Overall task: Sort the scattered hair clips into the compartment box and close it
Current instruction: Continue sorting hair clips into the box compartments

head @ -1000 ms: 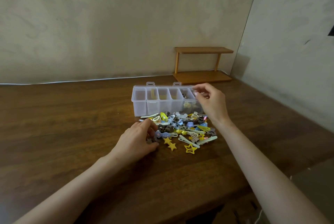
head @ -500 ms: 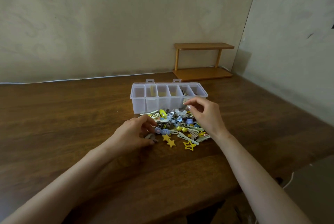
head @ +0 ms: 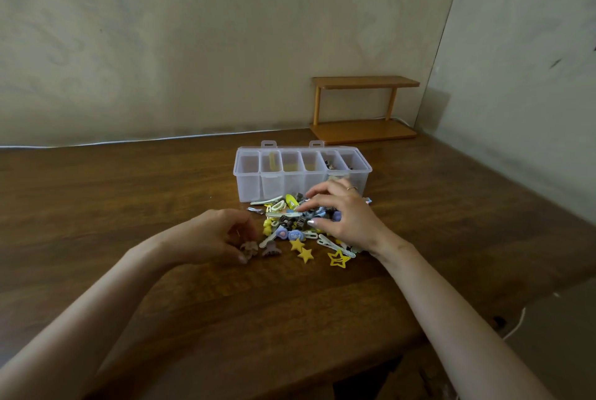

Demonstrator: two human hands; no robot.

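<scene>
No text, label, brand, number or sign can be read anywhere in this view. The translucent compartment box (head: 301,174) bears no lettering on its front wall or rim. The hair clips (head: 300,225) heaped just in front of the box are too small and blurred to show any print. The wooden table (head: 129,193) under the box, the small wooden shelf (head: 364,109) behind the box to its right, and the plain walls beyond it carry no markings.
</scene>
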